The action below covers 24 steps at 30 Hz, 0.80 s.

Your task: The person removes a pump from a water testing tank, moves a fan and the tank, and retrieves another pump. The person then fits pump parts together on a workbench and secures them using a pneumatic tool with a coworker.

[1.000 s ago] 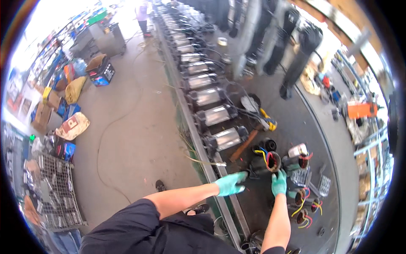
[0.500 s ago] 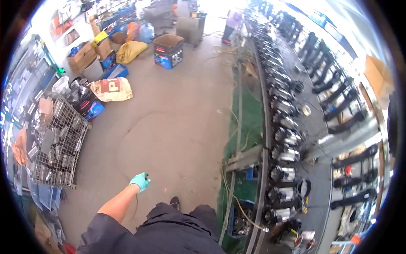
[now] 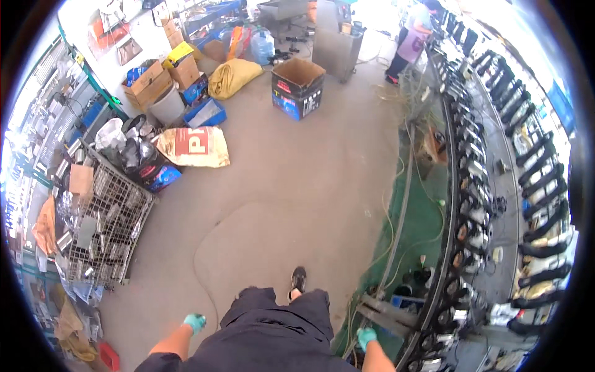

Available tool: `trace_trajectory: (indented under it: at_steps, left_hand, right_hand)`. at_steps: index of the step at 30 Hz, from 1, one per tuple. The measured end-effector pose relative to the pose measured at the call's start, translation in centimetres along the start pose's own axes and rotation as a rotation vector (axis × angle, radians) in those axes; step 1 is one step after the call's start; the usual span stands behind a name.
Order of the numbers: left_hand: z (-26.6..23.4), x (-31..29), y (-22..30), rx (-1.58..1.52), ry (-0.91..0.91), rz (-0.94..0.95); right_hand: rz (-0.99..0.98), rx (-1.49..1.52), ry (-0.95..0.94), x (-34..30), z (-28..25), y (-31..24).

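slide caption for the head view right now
Green-gloved left hand above the grey floor, green-gloved right hand nearer the long workbench.

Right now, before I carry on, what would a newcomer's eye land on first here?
Probably the long row of black and silver parts running down the right side. Next, the open cardboard box standing on the floor near the top middle, and the wire basket at the left. Low in the picture, the green-gloved left hand and right hand flank the dark clothing.
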<state>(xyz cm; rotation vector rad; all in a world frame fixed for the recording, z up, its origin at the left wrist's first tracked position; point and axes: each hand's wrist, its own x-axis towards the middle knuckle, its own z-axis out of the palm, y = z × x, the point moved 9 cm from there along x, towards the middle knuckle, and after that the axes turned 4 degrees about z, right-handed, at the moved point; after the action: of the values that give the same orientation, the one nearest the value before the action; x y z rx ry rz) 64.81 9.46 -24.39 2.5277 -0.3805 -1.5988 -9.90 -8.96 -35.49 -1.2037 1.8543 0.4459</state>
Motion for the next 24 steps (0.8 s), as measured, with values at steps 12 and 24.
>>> trace_trajectory:
  at_steps: [12,24]
  left_hand:
    - [5.4,20.1,7.6,0.181,-0.118,0.079]
    - [-39.1,37.1,59.3,-0.635,0.166,0.204]
  right_hand:
    - [-0.35,0.284,0.0,19.6,-30.6,-59.4]
    - [0.056,0.449,-0.212,27.5,-34.0,-80.6]
